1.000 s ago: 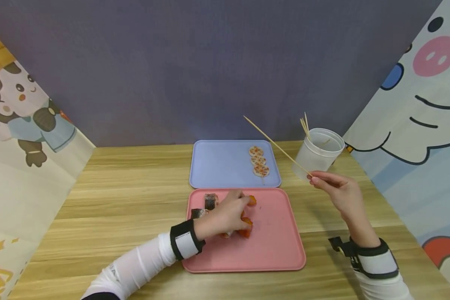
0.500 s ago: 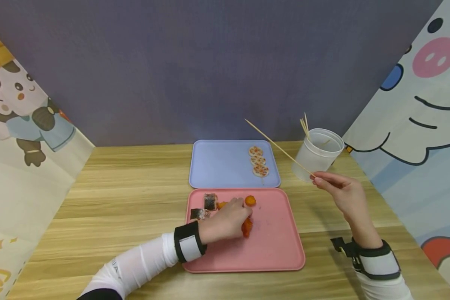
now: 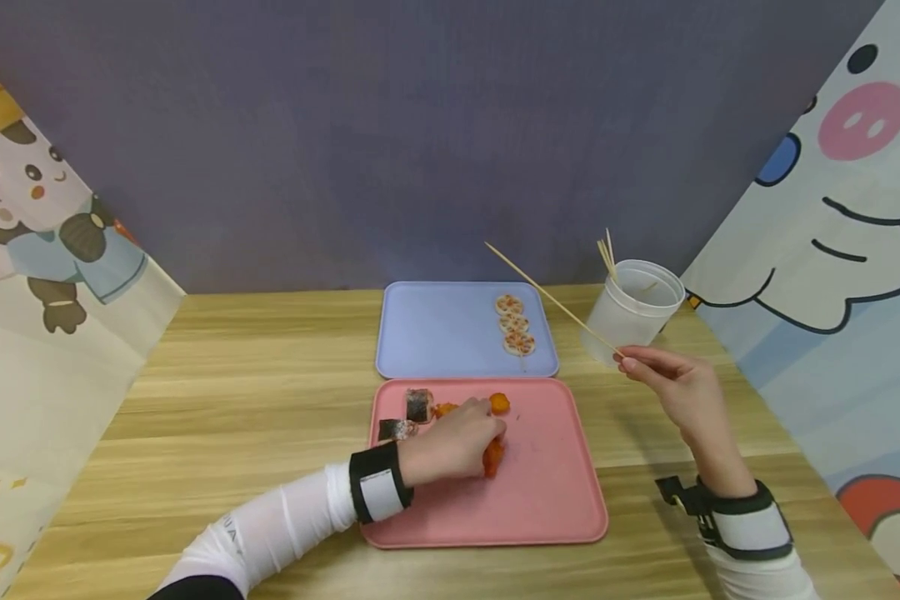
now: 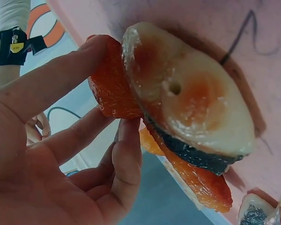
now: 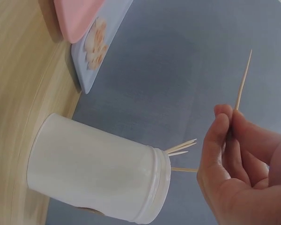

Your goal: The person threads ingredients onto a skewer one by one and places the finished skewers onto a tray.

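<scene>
My left hand (image 3: pixel 450 442) reaches over the left half of the pink tray (image 3: pixel 540 510). In the left wrist view its thumb and fingers pinch a glossy orange-red food piece (image 4: pixel 113 84). Right against that piece sits a pale oval slice (image 4: pixel 203 101) with dark skin on one edge and a small hole. Other orange pieces (image 4: pixel 199 180) lie behind it. My right hand (image 3: pixel 678 392) pinches the near end of a thin wooden skewer (image 3: pixel 551 298), which slants up and left through the air. One pointed end of the skewer shows bare in the right wrist view.
Behind the pink tray lies a blue tray (image 3: pixel 435 329) bearing skewered lotus-root slices (image 3: pixel 518 342). A white tub (image 3: pixel 622 318) with several skewers (image 3: pixel 607 254) stands at the back right. Dark-skinned pieces (image 3: pixel 419 405) and a round orange piece (image 3: pixel 499 403) rest on the pink tray.
The left hand's spread fingers have drawn together onto an orange-red piece, and the hand has shifted slightly toward me, uncovering the round orange piece. The right hand and skewer have barely moved.
</scene>
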The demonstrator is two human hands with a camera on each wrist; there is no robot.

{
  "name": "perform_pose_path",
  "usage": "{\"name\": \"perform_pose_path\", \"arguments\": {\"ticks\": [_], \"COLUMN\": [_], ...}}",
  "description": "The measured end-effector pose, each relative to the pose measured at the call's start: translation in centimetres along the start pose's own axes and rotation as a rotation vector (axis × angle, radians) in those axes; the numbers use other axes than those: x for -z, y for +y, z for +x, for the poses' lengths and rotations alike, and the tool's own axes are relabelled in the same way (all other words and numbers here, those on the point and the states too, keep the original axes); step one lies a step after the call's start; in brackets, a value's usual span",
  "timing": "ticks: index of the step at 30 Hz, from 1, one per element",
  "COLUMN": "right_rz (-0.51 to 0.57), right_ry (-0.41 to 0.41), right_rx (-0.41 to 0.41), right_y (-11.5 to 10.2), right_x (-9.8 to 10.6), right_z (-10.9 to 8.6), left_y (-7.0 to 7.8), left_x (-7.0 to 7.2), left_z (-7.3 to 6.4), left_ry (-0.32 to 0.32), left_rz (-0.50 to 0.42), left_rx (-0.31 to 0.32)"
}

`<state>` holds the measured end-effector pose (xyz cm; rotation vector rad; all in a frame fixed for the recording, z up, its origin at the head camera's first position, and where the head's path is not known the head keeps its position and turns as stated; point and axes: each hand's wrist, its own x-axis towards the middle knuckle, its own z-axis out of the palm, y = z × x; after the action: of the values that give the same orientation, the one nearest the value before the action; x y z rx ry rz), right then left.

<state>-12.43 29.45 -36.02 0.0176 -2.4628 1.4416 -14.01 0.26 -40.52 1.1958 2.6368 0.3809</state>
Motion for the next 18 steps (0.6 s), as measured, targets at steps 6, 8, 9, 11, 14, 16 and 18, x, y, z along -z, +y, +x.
{"name": "perform_pose_path", "arguments": {"ticks": [6,8,9,11,14,16,18], "right_rz": [-0.017,-0.010,-0.003,0.024,0.082,0.116,0.135], "right_ry": [-0.007,-0.011,-0.014,-0.019,-0.025,-0.028,-0.028], "right_rx": [-0.010,-0.008,-0.005,0.000,0.008,0.012,0.015], "right_y": [0.0,-0.1,-0.2,-0.3,-0.5,-0.7,-1.0], "right_x": [-0.3,-0.4,-0.5,-0.7,-1.1,-1.4,-1.6], "right_z": [0.3,0.4,0.5,0.7,0.8,0.8,0.9], "left_y": [-0.3,-0.5,-0.6,-0.7,-1.1,-1.4,-1.8], "left_x": [0.3,0.5,0.6,0.9,1.3,1.6,2.0], "left_z": [-0.2,-0.3,-0.3,-0.3,-0.3,-0.3,-0.4], "left_ry": [0.027,0.051,0.064,0.093,0.121,0.137,0.156], "left_rz": [-0.044,-0.077,-0.091,-0.134,-0.219,-0.289,-0.339], "left_rx": [0.014,0.022,0.026,0.027,0.044,0.064,0.092]}}
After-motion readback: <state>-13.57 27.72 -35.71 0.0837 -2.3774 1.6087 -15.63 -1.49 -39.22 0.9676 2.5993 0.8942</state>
